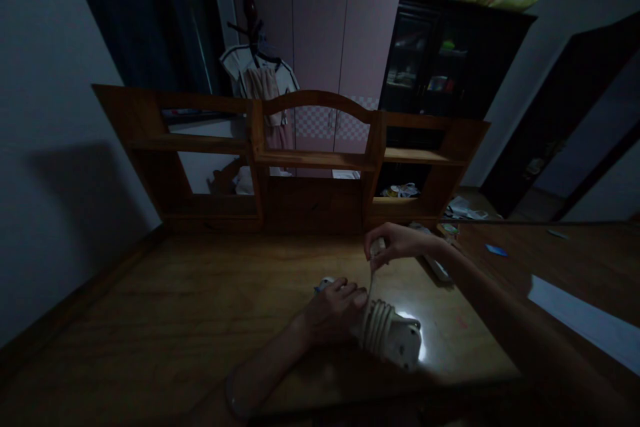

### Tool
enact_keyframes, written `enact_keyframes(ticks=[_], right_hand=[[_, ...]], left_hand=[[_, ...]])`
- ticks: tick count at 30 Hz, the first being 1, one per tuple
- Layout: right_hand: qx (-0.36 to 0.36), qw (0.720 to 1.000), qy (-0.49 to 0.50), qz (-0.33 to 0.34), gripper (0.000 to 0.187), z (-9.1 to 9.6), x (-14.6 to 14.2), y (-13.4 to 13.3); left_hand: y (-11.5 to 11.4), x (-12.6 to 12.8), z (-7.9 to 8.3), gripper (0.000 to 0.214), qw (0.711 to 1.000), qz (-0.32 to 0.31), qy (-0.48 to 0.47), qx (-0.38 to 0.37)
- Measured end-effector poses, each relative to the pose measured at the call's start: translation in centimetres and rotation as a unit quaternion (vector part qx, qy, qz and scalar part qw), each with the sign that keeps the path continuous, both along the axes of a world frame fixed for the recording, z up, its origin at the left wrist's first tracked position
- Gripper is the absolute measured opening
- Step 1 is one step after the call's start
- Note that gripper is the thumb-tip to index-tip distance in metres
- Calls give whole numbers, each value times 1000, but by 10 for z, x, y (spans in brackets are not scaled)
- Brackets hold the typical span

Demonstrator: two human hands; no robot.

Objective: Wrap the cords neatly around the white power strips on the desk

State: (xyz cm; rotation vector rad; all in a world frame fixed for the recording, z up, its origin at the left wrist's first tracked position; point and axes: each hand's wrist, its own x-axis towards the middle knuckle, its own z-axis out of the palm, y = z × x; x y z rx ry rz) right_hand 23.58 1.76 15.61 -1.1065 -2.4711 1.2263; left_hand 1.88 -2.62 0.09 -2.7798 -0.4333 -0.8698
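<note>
A white power strip (403, 343) lies at a slant on the wooden table, with several turns of its pale cord (379, 325) wound around its body. My left hand (334, 310) is closed over the strip's middle, and the strip's far end shows beyond my fingers. Above and to the right, my right hand (397, 242) grips the plug (377, 246) at the cord's end. From the plug a short length of cord runs down to the wound turns. My left palm hides part of the strip.
A wooden shelf unit (315, 160) stands along the table's (210, 293) far side. Behind my right wrist lies a long, pale object (436, 265) that I cannot make out. Farther right are a blue card (496, 250) and a white sheet (585, 313).
</note>
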Motion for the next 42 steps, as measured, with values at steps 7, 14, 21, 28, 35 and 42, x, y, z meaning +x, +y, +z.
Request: enact_keyframes(ticks=[7,14,21,28,35,42], right_hand=[[-76,989,119,-54,37,-62,17,8],[-9,967,196,-160,25,-104,-6,-17],[33,953,204,-219,33,-128,-31,-23],[37,953,210,-215,45,-127,-33,-36],[98,937,170,-289,40,-123,-45,-62],[253,890,48,-376,36,-112,-65,-85]], left_hand=[[3,-9,5,44,985,5,-174,-2],[5,-16,9,70,961,109,-229,-110],[17,-14,6,70,907,238,-293,-188],[18,-7,7,83,855,184,-358,-327],[24,0,-1,80,787,111,-404,-454],[28,4,-7,62,742,59,-446,-497]])
